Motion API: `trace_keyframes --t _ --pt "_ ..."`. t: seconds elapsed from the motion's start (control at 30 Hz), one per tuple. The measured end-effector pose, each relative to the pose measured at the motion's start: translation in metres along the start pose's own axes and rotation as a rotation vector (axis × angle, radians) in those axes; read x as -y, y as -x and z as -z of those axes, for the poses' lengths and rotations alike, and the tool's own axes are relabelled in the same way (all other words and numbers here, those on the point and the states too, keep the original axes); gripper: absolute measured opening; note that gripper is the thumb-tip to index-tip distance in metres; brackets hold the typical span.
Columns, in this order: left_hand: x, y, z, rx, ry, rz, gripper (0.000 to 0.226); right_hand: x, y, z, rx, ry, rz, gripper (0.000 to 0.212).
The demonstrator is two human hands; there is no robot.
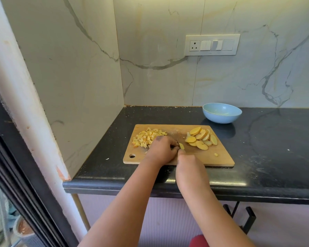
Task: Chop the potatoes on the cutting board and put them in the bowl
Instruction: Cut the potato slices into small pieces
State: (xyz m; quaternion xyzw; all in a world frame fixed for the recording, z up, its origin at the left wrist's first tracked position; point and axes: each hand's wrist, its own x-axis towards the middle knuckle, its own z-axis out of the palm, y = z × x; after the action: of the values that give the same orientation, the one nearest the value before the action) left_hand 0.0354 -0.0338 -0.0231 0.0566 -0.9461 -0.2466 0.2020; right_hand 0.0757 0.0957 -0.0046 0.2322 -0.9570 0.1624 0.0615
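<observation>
A wooden cutting board (219, 155) lies on a dark speckled bench (275, 148) set into a corner of marble-patterned wall, its hanging hole at the near left corner. On the far left part of the board sits a heap of diced potato (146, 138), small yellow cubes piled close together. On the far right part lies a fan of potato slices (201, 138), overlapping rounds with pale skin at their edges. One stray cube (216, 154) lies alone on the board nearer the right edge. Both hands meet over the middle of the board. The left hand (163, 150) is curled with its knuckles up and its fingertips pressed down on a small potato piece (181, 146), partly covering the near edge of the diced heap. The right hand (187, 160) is just beside it, seen from the back with its fingers folded under; a thin dark knife blade (178, 142) shows between the two hands, standing at the potato piece, but the handle and the grip itself are hidden, so I cannot tell for certain how the right hand holds it. A light blue bowl (222, 113) stands on the bench beyond the far right corner of the board, apart from it, with nothing clearly visible inside. A white switch plate (211, 45) is fixed to the far wall above.
</observation>
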Motion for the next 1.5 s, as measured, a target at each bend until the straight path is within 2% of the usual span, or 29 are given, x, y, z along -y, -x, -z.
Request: trace_keyframes --t 0.17,0.23,0.33,0.5,0.57,0.67,0.77,0.97,1.2,1.27,1.4,1.5 --pt "0.002 0.002 -0.003 -0.032 -0.068 0.045 0.023 -0.029 0.019 0.013 -0.033 -0.208 -0.092 0.031" --pt "0.004 0.003 -0.004 -0.049 -0.167 0.061 0.024 -0.038 0.032 0.024 -0.004 -0.226 -0.105 0.022" --pt "0.005 0.004 -0.003 -0.038 -0.186 0.062 0.027 -0.047 0.039 0.036 0.013 -0.197 -0.077 0.015" --pt "0.006 0.010 0.002 -0.072 -0.122 0.064 0.032 -0.038 0.020 0.023 -0.181 -0.323 -0.053 0.013" --pt "0.007 0.012 0.003 -0.073 -0.134 0.079 0.032 -0.034 0.016 0.011 -0.198 -0.325 -0.041 0.016" --pt "0.005 0.013 0.004 -0.077 -0.149 0.101 0.029 -0.030 0.016 0.001 -0.160 -0.267 -0.048 0.018" --pt "0.002 0.013 0.005 -0.085 -0.183 0.124 0.027 -0.025 0.016 -0.001 -0.108 -0.172 -0.055 0.032" --pt "-0.001 0.011 0.008 -0.052 -0.263 0.160 0.028 -0.004 -0.007 0.011 0.085 -0.080 -0.093 0.043" --pt "-0.002 0.014 0.009 -0.045 -0.258 0.160 0.030 -0.019 0.034 0.034 0.121 -0.101 -0.125 0.023" --pt "0.000 0.014 0.008 -0.045 -0.219 0.162 0.029 -0.029 0.037 0.042 0.088 -0.130 -0.113 0.021" --pt "0.004 0.014 0.007 -0.082 -0.150 0.153 0.036 -0.034 0.027 0.034 -0.128 -0.236 -0.040 0.017" --pt "0.008 0.011 0.004 -0.105 -0.137 0.158 0.052 -0.029 0.022 0.013 -0.104 -0.225 -0.045 0.018"
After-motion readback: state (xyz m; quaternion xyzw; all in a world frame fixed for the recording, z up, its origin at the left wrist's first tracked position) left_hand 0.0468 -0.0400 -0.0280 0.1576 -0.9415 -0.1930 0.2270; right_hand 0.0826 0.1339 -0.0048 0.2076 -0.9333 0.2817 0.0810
